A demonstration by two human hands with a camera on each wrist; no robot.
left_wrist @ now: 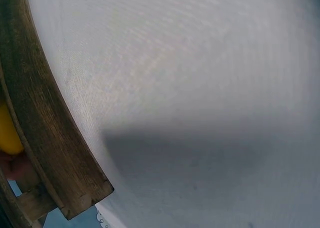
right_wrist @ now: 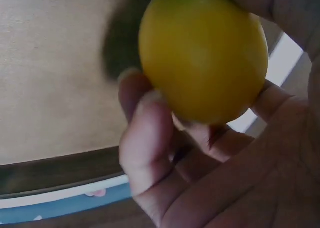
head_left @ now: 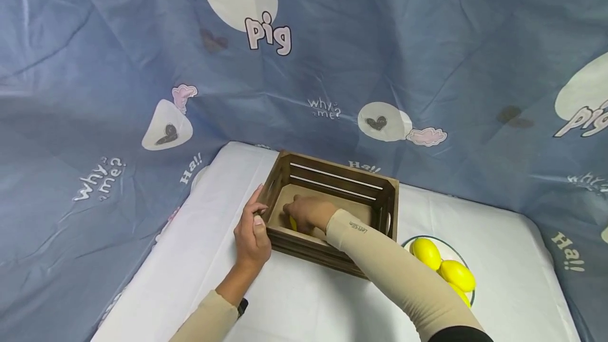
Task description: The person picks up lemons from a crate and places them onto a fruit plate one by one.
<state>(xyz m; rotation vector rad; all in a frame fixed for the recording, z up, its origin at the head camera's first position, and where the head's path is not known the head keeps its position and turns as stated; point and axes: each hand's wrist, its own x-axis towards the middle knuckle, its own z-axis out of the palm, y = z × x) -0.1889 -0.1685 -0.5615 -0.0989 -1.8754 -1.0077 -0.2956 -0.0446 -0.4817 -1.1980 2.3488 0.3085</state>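
Observation:
Inside a brown slatted wooden crate [head_left: 309,249], my right hand [head_left: 311,212] holds a lemon [right_wrist: 202,55] low over the crate's floor. In the right wrist view the fingers [right_wrist: 147,143] curl round the yellow fruit, its top tinged green. My left hand [head_left: 253,232] grips the crate at its near left corner, thumb at the edge and fingers along the left side. Part of the lemon also shows past the crate's wooden wall [left_wrist: 45,103] in the left wrist view, where the left hand itself is out of sight.
Right of the crate, partly behind the right forearm, a round clear dish [head_left: 448,249] with a dark rim bears several lemons [head_left: 457,275]. White cloth [head_left: 294,300] covers the table. A blue printed curtain [head_left: 332,67] hangs behind and at both sides.

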